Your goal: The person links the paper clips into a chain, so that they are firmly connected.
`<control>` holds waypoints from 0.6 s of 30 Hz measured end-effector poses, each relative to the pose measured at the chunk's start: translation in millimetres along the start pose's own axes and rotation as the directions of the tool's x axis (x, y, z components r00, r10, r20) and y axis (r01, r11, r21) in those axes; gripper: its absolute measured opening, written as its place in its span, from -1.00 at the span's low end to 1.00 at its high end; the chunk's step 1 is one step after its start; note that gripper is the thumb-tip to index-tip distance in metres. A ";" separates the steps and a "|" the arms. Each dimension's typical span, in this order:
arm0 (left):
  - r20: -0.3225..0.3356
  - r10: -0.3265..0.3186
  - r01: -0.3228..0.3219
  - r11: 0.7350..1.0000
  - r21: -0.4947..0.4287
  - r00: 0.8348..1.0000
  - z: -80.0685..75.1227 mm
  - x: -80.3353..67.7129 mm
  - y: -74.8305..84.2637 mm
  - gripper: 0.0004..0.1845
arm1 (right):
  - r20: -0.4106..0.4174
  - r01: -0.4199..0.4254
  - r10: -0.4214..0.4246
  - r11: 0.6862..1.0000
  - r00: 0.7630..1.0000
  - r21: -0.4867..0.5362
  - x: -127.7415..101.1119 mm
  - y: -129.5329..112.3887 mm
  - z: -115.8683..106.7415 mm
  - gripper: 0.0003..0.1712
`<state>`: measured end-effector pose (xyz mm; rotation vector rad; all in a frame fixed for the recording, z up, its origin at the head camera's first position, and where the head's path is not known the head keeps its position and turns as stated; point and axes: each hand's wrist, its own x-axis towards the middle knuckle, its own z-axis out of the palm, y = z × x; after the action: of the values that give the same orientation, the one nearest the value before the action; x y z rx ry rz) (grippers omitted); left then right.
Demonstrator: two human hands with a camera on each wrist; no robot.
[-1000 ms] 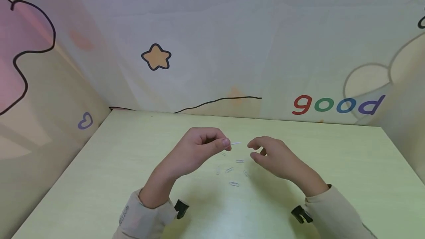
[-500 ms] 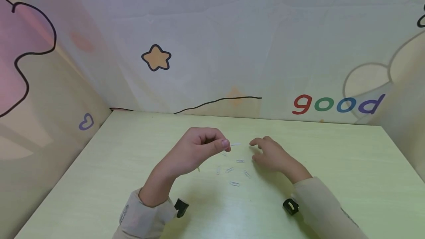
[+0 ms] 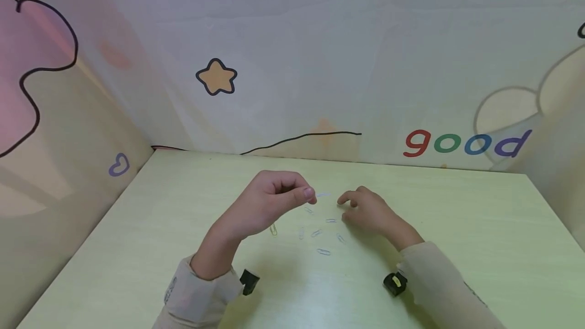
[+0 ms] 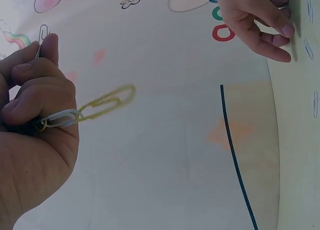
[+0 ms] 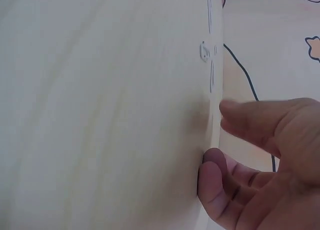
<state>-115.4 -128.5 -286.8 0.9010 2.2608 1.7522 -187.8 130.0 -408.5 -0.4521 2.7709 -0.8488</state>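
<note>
My left hand [image 3: 307, 193] hovers above the pale green table [image 3: 151, 227] and pinches a silver paper clip [image 3: 323, 194] between thumb and forefinger. A yellow clip [image 3: 273, 229] dangles beneath that hand; in the left wrist view it hangs as a linked chain [image 4: 107, 101] from the curled fingers of the left hand [image 4: 42, 50]. My right hand [image 3: 346, 207] is low over the table, fingers loosely extended, fingertips at the surface beside several loose clips [image 3: 331, 221]. In the right wrist view the right hand [image 5: 220, 135] holds nothing and its thumb touches the tabletop.
More loose paper clips [image 3: 323, 252] lie scattered between the hands. Printed fabric walls [image 3: 320, 65] enclose the table at the back and both sides. Black wrist camera mounts [image 3: 394, 283] sit at both sleeves.
My right hand has dropped from beside the held clip to the table and shifted slightly left. The yellow clip now hangs in view below the left hand, which has barely moved.
</note>
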 end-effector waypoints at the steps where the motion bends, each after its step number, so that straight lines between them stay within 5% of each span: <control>1: 0.000 -0.002 0.002 1.000 -0.002 1.000 0.0 -0.2 0.3 -0.83 | 0.006 0.023 -0.023 1.000 1.000 -0.002 -0.1 -0.8 1.3 -0.71; 18: 0.007 -0.001 0.002 1.000 -0.017 1.000 1.5 -0.9 0.6 -0.85 | 0.020 0.109 -0.108 0.977 0.994 -0.185 -2.4 -22.6 18.7 -0.96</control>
<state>-113.8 -127.7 -286.9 0.9003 2.2389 1.7621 -175.1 103.5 -410.5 -0.6433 2.8506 -0.6083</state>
